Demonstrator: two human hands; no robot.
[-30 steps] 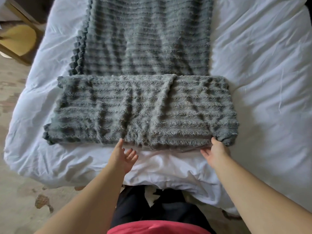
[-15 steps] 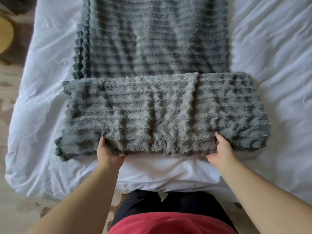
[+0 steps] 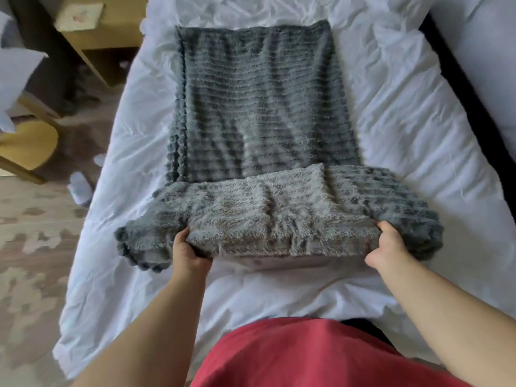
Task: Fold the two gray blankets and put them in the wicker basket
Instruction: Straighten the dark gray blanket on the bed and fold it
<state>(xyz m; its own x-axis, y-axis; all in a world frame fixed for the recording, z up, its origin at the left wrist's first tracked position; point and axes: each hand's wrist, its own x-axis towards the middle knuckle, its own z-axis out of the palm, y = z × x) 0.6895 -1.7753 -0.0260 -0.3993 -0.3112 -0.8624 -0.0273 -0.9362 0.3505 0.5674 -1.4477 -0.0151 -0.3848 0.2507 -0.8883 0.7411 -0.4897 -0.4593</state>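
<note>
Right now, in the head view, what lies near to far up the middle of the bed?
Red shirt → white bedcover → folded gray blanket → flat gray blanket → bare white bedcover again.

A bed (image 3: pixel 405 121) under a crumpled white cover fills the middle of the frame, from the top edge to the lower part. Down the left side runs the floor (image 3: pixel 33 247), mottled brown and beige. In the upper left stands a light wooden cabinet (image 3: pixel 111 32) with a pale square item (image 3: pixel 79 13) on top, too blurred to identify. Below it, at the left edge, is a chair with a yellow seat (image 3: pixel 25 143). A dark strip (image 3: pixel 460 93) borders the bed in the upper right, with a pale gray surface (image 3: pixel 491 51) beyond. The light is soft and even.
</note>
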